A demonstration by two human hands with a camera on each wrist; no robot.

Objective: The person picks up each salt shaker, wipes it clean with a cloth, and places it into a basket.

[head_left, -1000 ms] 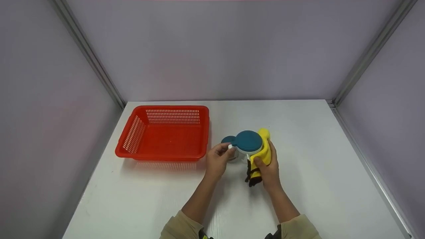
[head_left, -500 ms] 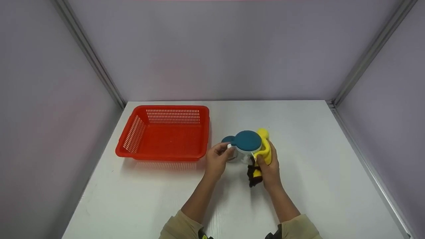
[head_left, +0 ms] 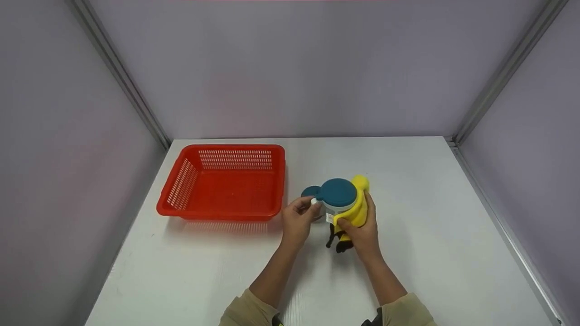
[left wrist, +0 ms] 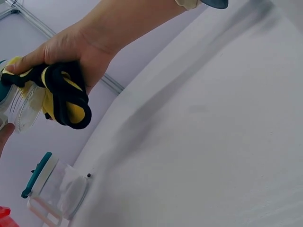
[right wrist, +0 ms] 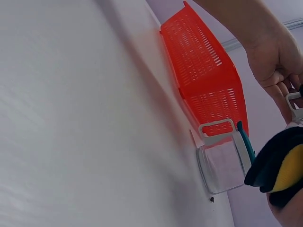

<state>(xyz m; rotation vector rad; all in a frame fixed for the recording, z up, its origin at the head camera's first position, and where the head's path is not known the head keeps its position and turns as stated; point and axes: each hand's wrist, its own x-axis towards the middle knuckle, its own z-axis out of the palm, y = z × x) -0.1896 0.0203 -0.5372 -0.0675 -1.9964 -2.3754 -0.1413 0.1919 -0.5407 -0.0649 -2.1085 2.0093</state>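
Note:
Just right of the basket, my left hand [head_left: 297,222] pinches the white handle [head_left: 314,200] of a clear jar with a teal lid [head_left: 338,192]. The jar is held up off the table. My right hand [head_left: 364,233] grips a yellow and black cloth [head_left: 360,213] against the jar's right side, its thumb across the front. A white tag [head_left: 329,218] shows at the cloth's edge, and dark ends hang below. In the right wrist view the cloth's black and yellow folds [right wrist: 279,165] hide part of the held jar. The fingers behind the cloth are hidden.
A red basket [head_left: 220,215] stands at the back left of the white table [head_left: 204,271]. A second clear jar [right wrist: 222,163] with a teal lid and white handle stands behind the held one. A small dark bit [left wrist: 88,175] lies near it. Grey walls enclose the table.
My right thumb and the cloth have moved left across the jar's front, and the white tag has come into sight. My left hand keeps its hold on the handle.

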